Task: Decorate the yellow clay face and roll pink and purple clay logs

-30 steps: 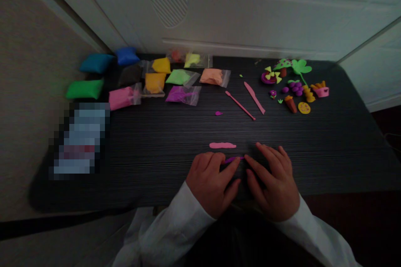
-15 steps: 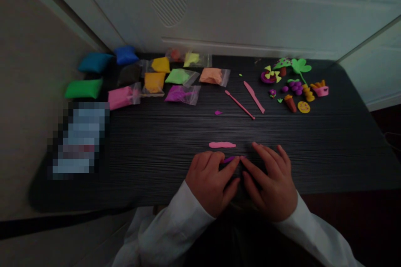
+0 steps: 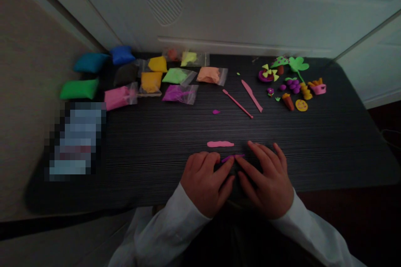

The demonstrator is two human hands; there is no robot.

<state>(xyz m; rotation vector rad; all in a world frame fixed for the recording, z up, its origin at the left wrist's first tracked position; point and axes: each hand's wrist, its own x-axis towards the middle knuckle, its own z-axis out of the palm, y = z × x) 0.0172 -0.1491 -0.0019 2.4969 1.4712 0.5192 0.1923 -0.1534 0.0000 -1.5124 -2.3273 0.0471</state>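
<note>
A thin purple strip of modelling clay (image 3: 227, 159) lies on the dark table close to its front edge. The index fingertips of my left hand (image 3: 206, 181) and my right hand (image 3: 267, 179) meet on top of it, near its middle. The left hand's other fingers are bent, its thumb held out. On the right hand the fingers are spread. Just beyond the strip is a flattened pink strip of clay (image 3: 220, 144), and farther off a small purple clay piece (image 3: 216, 112).
A pink clay knife (image 3: 252, 96) and a pink stick tool (image 3: 237, 103) lie ahead. Bags of coloured clay, such as the purple bag (image 3: 175, 93), fill the back left. Small clay figures, including a fries box (image 3: 318, 88), stand at the back right. A blurred-out panel (image 3: 78, 139) is at left.
Both index fingertips have shifted slightly along the purple strip, and its right end now shows past them. The whole view has moved a little, so things appear farther left.
</note>
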